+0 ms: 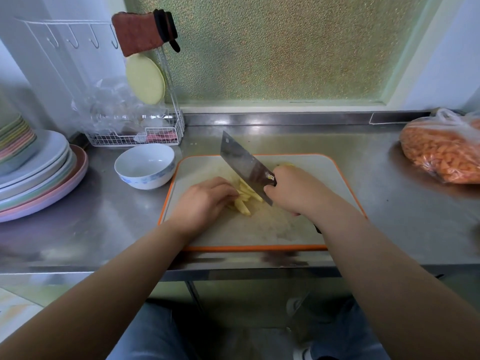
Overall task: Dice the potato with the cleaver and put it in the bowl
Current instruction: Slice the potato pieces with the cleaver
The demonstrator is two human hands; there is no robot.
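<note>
Pale yellow potato strips (245, 197) lie in a bundle on the orange-rimmed cutting board (259, 229). My left hand (205, 198) rests on the strips' left side with curled fingertips holding them together. My right hand (293, 189) grips the handle of the cleaver (244, 163), whose dark blade slants up and to the left over the strips. Another piece of potato (285, 165) peeks out behind my right hand. The white bowl (145, 165) with a blue pattern stands off the board's far left corner, nothing visible inside it.
A stack of pastel plates (39, 175) fills the left of the steel counter (104, 229). A white wire rack (135, 136) with plastic wrap stands behind the bowl. A plastic bag of diced orange pieces (441, 152) lies at the far right.
</note>
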